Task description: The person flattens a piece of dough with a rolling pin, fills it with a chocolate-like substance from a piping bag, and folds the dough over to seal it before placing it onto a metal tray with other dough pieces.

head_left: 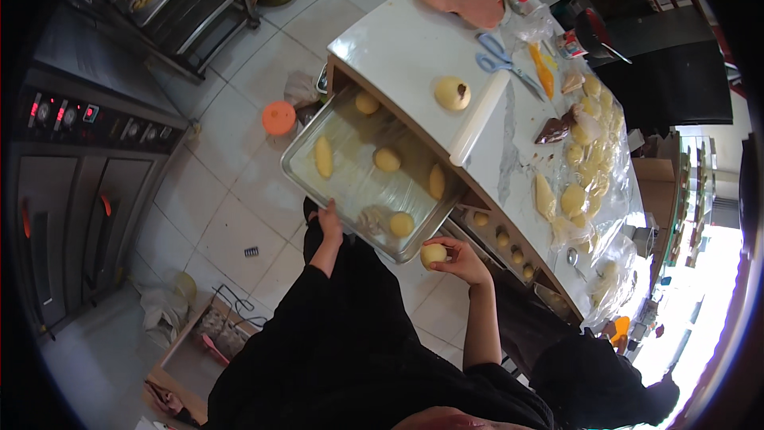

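My right hand (pixel 468 263) pinches a round pale-yellow dough ball (pixel 434 254) just outside the near right corner of a metal tray (pixel 296 177). The tray juts out from under the counter. My left hand (pixel 329 224) grips its near rim, with the fingertips partly hidden. Spaced apart in the tray are round dough balls (pixel 387 160) and two longer dough pieces (pixel 323 157). On the countertop (pixel 390 48) above sit a dough ball with a dark spot (pixel 452 93) and a white rolling pin (pixel 481 118).
Blue-handled scissors (pixel 495 52) and many dough pieces under clear plastic (pixel 589 159) lie on the counter. Below it, another tray (pixel 495 232) holds small balls. An orange-lidded container (pixel 278 118) stands on the floor left of the tray; an oven (pixel 87 135) is farther left.
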Motion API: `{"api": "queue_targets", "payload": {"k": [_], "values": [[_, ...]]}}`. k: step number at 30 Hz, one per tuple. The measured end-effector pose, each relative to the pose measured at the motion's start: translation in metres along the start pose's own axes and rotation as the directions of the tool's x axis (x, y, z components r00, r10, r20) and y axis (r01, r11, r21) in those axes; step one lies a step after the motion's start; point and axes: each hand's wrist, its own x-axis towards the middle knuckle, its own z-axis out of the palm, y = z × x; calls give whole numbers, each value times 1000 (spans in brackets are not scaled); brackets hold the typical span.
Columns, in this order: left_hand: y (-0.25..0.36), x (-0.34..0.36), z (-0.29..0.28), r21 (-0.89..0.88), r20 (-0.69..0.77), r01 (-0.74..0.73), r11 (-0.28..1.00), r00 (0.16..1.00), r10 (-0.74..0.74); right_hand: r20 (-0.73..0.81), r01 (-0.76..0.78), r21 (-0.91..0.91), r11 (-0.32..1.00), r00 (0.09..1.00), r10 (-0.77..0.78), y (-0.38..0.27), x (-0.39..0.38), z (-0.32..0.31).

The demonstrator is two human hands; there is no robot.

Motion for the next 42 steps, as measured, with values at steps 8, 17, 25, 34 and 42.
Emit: {"api": "queue_targets", "payload": {"k": [8,17,25,34,42], "values": [[-29,-51,-186,-145,-210,39,989,975,-70,-258,21,-456,890,954,-155,12,52,39],[-20,-81,-287,-122,-209,95,988,971,-119,-162,130,-710,693,927,-339,39,181,130],[-38,-70,-304,-173,-175,102,980,976,-133,-264,-71,-870,487,902,-341,60,204,153],[-27,-69,-295,-168,-244,172,971,947,-210,-315,-100,-852,514,882,-351,58,204,149],[-22,-67,-291,-147,-233,194,970,946,-225,-306,-175,-932,318,849,-430,45,197,154]]}}
